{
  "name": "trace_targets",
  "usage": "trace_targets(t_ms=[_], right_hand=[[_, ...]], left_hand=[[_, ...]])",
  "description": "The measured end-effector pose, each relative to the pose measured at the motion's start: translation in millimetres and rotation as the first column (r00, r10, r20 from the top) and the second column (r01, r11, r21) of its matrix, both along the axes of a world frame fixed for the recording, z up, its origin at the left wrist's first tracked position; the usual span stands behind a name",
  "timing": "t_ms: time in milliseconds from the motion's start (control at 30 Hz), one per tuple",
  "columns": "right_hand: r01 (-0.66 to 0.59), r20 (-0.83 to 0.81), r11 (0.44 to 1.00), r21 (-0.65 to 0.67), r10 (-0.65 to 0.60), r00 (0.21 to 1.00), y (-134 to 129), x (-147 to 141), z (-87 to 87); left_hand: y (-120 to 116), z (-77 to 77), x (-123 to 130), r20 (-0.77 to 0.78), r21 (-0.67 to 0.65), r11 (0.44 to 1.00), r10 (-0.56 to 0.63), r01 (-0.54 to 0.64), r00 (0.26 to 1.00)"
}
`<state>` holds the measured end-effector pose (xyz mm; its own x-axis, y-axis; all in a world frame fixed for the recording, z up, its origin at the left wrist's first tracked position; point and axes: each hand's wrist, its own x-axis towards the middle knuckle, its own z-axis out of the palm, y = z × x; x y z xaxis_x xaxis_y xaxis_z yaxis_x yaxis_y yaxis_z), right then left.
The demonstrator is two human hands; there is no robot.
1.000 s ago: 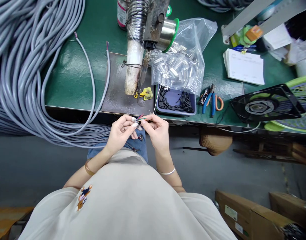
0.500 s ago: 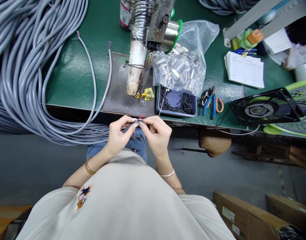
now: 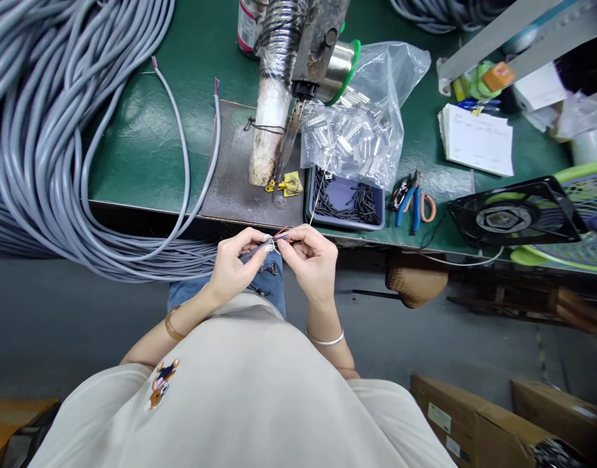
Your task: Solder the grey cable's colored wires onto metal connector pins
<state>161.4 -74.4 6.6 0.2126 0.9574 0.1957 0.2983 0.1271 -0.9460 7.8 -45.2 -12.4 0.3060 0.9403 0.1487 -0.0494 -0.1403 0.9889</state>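
My left hand (image 3: 234, 265) pinches the end of a grey cable near the table's front edge. Thin coloured wires (image 3: 281, 233) fan out from it between my two hands. My right hand (image 3: 312, 261) has its fingers pressed together on the wires, just right of the left fingertips. A thin white strand (image 3: 319, 198) runs from near the right fingers up over a purple tray (image 3: 347, 224) of short black tubes. Fine detail between the fingertips is too small to tell.
Grey cable coils (image 3: 39, 130) fill the left side. Beyond my hands are a soldering iron (image 3: 291, 133), a solder spool (image 3: 338, 71) and a plastic bag (image 3: 376, 123) of metal connectors. Pliers (image 3: 415, 205), a paper stack (image 3: 478, 140) and a black fan (image 3: 517, 214) lie right.
My fingertips have drawn slightly apart, showing more of the wires between them. Both hands have shifted a little to the right in the view, still pinching.
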Motion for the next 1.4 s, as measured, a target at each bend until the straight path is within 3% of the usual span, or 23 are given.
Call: trace_targets(t_ms=[133, 300, 633, 933, 1067, 1167, 1267, 1333, 1400], right_hand=[[-0.003, -0.006, 1.0, -0.024, 0.003, 1.0, -1, 1, -0.1], [0.014, 0.031, 1.0, -0.026, -0.013, 0.999, -1, 1, 0.2], [0.004, -0.238, 0.982, -0.187, -0.049, 0.97, 1, 2, 0.5], [-0.039, -0.214, 0.98, -0.196, -0.004, 0.977, 1, 9, 0.9], [-0.056, -0.143, 0.984, -0.169, 0.032, 0.989, 0, 11, 1.8], [-0.03, -0.081, 0.995, -0.099, 0.022, 0.996, -1, 8, 1.9], [0.013, 0.043, 0.999, 0.049, -0.015, 0.999, -2, 4, -0.1], [0.028, 0.121, 0.988, 0.153, -0.047, 0.992, -3, 1, -2.1], [0.036, 0.174, 0.978, 0.206, -0.073, 0.982, -3, 0, -3.6]], left_hand=[[0, 1.7, 1, 0.016, -0.002, 1.0, -0.009, 0.009, 1.0], [1, -1.1, -2, -0.049, 0.125, 0.992, 0.02, -0.014, 0.999], [1, -1.0, -1, -0.072, 0.268, 0.962, 0.063, -0.041, 0.995], [3, -0.2, -1, -0.099, 0.324, 0.946, 0.054, -0.019, 0.994], [2, 1.4, -1, -0.155, 0.213, 0.977, 0.006, 0.027, 0.988], [1, 4.4, 2, -0.041, -0.049, 0.996, -0.075, 0.073, 0.996], [3, 6.9, 5, 0.218, -0.337, 0.918, -0.14, 0.209, 0.966], [5, 8.2, 5, 0.304, -0.414, 0.871, -0.14, 0.263, 0.942], [7, 9.4, 5, 0.29, -0.409, 0.881, -0.121, 0.237, 0.949]])
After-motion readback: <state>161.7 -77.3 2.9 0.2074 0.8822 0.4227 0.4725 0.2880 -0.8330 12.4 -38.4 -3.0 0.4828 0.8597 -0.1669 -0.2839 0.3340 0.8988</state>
